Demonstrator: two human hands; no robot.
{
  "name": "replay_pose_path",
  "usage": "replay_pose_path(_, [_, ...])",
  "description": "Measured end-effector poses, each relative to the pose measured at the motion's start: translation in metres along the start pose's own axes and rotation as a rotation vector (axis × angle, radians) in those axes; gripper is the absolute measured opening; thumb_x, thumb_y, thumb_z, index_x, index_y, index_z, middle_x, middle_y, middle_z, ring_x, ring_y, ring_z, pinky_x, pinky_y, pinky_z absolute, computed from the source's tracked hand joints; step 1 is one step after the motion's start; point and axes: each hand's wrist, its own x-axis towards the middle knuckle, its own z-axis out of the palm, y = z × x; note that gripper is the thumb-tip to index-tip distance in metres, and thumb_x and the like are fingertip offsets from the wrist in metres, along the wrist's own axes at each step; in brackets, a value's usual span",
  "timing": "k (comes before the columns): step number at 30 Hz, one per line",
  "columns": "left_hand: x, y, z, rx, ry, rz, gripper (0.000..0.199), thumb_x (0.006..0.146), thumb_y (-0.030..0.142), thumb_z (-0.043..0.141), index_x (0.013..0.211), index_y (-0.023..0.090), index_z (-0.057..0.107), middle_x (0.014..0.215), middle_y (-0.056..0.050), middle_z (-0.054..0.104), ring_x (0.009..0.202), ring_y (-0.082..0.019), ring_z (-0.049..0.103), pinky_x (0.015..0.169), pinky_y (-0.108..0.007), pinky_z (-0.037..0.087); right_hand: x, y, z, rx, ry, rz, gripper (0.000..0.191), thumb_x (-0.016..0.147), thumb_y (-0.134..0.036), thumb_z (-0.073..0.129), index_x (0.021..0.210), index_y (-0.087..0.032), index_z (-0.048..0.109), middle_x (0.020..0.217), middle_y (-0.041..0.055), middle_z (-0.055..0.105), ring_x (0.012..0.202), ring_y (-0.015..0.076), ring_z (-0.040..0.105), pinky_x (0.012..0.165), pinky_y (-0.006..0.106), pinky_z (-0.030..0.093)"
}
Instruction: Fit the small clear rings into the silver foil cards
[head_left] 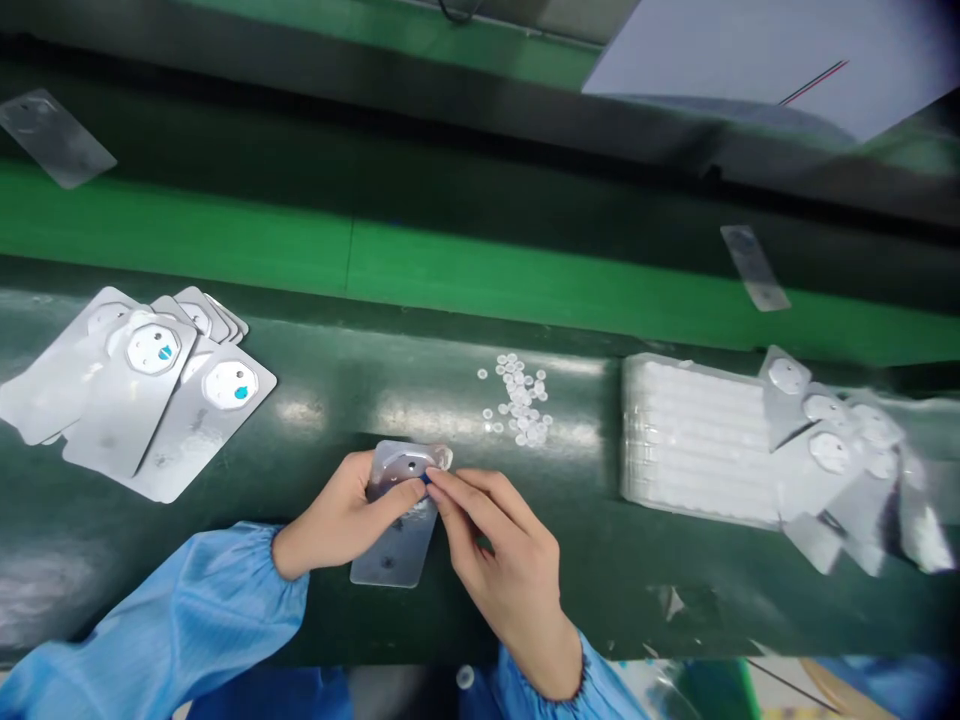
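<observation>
A flat silver-grey plate (388, 553) with rounded corners and a round cut-out near its top lies on the green bench in front of me. My left hand (339, 515) grips the plate's left edge, thumb laid across its face. The fingers of my right hand (501, 560) are pinched together at the plate's upper right, by a small blue piece (426, 479) that they mostly cover. A bit of clear film (443, 457) sticks up at that corner. Just beyond my hands lies a loose cluster of small clear round discs (523, 400).
Several similar plates with white round parts and blue marks (180, 440) are piled at the left. A white ribbed tray (697, 440) stands at the right, with more plates (817, 460) heaped at its end. Single plates (60, 140) lie on the green belt behind.
</observation>
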Motion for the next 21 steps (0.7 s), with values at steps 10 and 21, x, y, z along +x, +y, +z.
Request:
replay_pose_path(10, [-0.0006,-0.0001,-0.0006,0.016,-0.039,-0.001,0.017,0.094,0.029,0.063,0.083,0.017,0.066,0.071,0.002,0.059,0.063,-0.013,0.05,0.062,-0.023,0.043,0.0008,-0.0008,-0.0008,-0.055,0.008,0.033,0.024,0.096,-0.01,0.064,0.114,-0.023,0.075,0.1,0.0048,0.074,0.086,0.0155,0.074,0.081,0.025,0.064])
replay_pose_path(21, [-0.0002,-0.0027,-0.0003,0.007,-0.027,-0.008,0.025,0.093,0.026,0.063,0.113,0.018,0.075,0.082,-0.001,0.069,0.076,-0.017,0.062,0.071,-0.025,0.049,0.0014,-0.0016,0.0002,-0.104,0.012,-0.001,0.016,0.097,-0.011,0.063,0.107,-0.022,0.071,0.098,0.0046,0.074,0.083,0.015,0.073,0.076,0.026,0.062])
